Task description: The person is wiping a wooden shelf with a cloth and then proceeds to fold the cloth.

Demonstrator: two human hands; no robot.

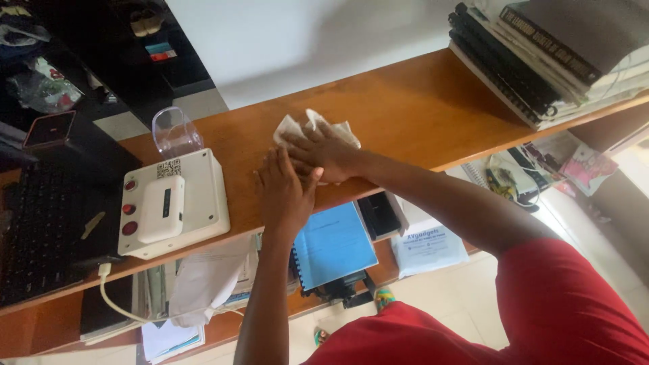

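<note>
My right hand (326, 154) presses down on a crumpled white cloth (309, 126) that lies on the brown wooden desk top (419, 108). The cloth sticks out beyond the fingers on the far side. My left hand (284, 197) lies flat on the desk right next to it, fingers stretched out and holding nothing. My right wrist crosses over the left hand's fingertips. Both arms are bare, and a red sleeve shows at the lower right.
A white box device with red buttons (172, 203) sits left of my hands, with a clear plastic cup (176, 132) behind it and a black keyboard (40, 230) further left. Stacked books (541, 54) fill the desk's right end. A blue booklet (334, 245) and papers lie on the shelf below.
</note>
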